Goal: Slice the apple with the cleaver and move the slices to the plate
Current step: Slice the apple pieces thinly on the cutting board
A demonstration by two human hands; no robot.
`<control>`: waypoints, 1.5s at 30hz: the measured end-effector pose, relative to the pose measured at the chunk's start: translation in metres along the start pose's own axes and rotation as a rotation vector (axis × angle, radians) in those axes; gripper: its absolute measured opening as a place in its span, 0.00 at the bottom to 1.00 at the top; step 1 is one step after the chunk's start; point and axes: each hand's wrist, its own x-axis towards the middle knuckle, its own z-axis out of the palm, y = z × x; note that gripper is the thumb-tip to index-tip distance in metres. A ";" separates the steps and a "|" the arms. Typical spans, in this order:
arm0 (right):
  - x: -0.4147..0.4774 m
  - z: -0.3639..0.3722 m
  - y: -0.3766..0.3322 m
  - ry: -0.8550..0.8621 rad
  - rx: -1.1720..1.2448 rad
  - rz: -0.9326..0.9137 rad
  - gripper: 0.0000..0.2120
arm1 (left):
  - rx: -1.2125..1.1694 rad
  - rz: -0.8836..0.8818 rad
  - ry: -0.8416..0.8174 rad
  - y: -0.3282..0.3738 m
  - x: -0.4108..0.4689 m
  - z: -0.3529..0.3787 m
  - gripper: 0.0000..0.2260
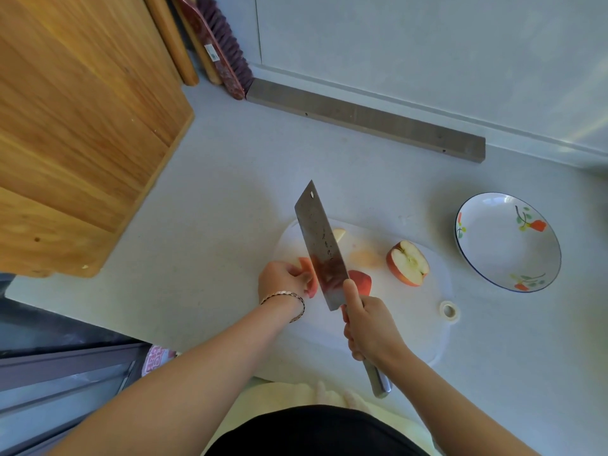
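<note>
From my remote seat I count one cleaver (320,248), one plate (503,251), one white cutting board (411,311) and two hands. My right hand (370,327) is wrapped round the cleaver's handle, thumb lying up along the blade's base. The blade slants up and away over the board's left half. My left hand (279,279), one bracelet (297,299) on its wrist, sits at the board's left edge. Its fingers are curled onto a red-skinned apple piece (307,266) that lies against the blade's left face.

Just right of the blade, touching my right thumb, a red chunk (362,281) shows. I cannot tell whether it and the held piece are one piece or two. Two more bits lie on the board. One apple half (408,263) lies cut face up near the board's right edge. One small pale slice (339,234) lies by the far edge, partly behind the blade. That makes three or four pieces of apple, all on the board.

The plate, white with painted flowers, stands on the grey surface (214,192) just beyond the board's right edge, apart from it. One roll of tape (456,313) rests at the board's right edge, nearer me. One wooden panel (82,143) fills the left side. One grey strip (362,120) runs along the far wall, and one brush (220,44) leans in the far corner.
</note>
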 end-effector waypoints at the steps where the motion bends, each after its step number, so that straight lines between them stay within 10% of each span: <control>1: 0.000 0.001 0.000 -0.006 0.003 0.008 0.25 | -0.009 -0.005 -0.008 0.000 -0.001 0.000 0.16; 45: -0.002 0.003 -0.007 -0.005 -0.034 0.015 0.25 | -0.014 -0.066 -0.029 0.004 0.001 0.000 0.12</control>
